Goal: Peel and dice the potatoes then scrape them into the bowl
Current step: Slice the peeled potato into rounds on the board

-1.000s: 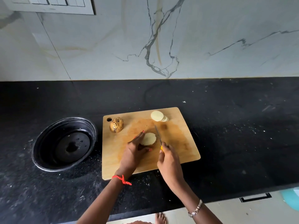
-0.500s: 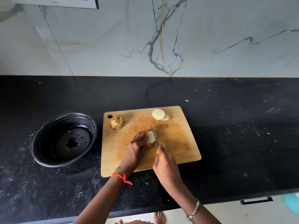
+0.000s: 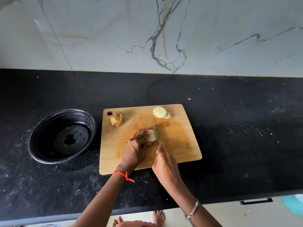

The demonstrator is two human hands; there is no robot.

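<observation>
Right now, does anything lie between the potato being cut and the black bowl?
Only the left hand, which holds the potato on its bowl side. The spotted potato sits farther back on the board, off that line.

view: head | faces forward and down | close over cutting board (image 3: 178,140) | edges seemingly warped

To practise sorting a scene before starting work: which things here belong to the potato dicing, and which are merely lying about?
Belonging to the job:
left hand, holding the cut potato
right hand, gripping the knife
potato slices
speckled potato
cutting board
black bowl

Lying about:
drawer handle
teal object, bottom right
</observation>
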